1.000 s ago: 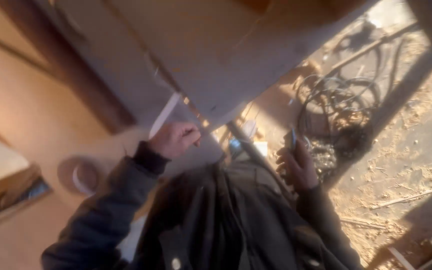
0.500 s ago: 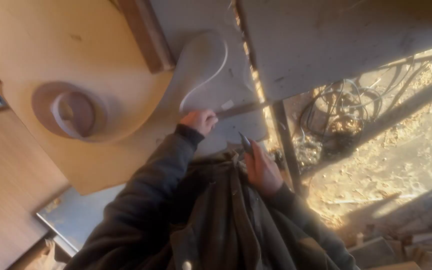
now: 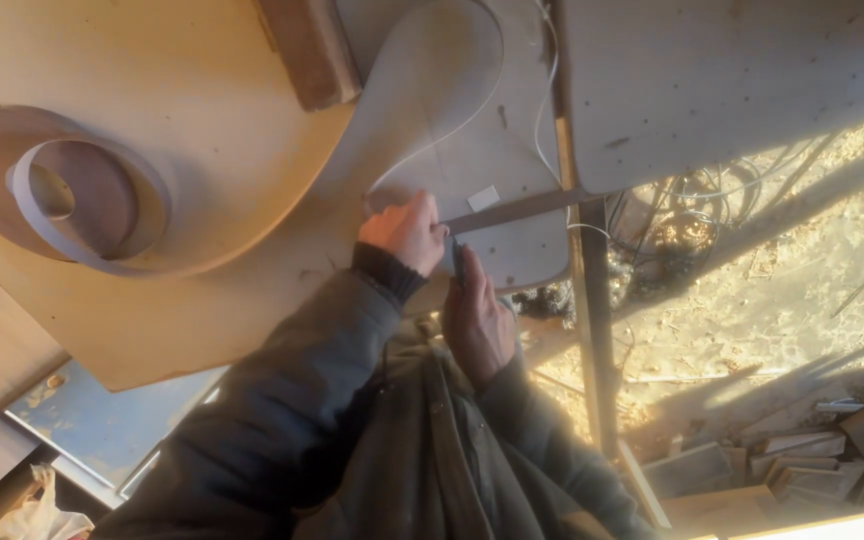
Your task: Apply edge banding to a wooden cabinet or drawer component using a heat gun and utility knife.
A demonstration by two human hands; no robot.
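We take the roll of edge banding (image 3: 62,190) as our landmark; it lies flat on the pale wooden panel (image 3: 202,120) resting on the table (image 3: 732,80). To the right of the roll, the left hand (image 3: 407,232) is closed, pinching a narrow grey strip of banding (image 3: 512,210) that runs on rightward to the metal frame post (image 3: 592,300). Just below and right of that hand, further from the roll, the right hand (image 3: 477,320) curls around a small dark tool (image 3: 458,265), its tip pointing up toward the strip and close beneath it; we cannot tell what kind of tool it is. A loose loop of the strip (image 3: 452,130) arcs above the left hand. Compared with half a second ago, we see the right hand now nearer the left hand, the tool raised to the strip, and the roll sitting further toward the upper left of the view.
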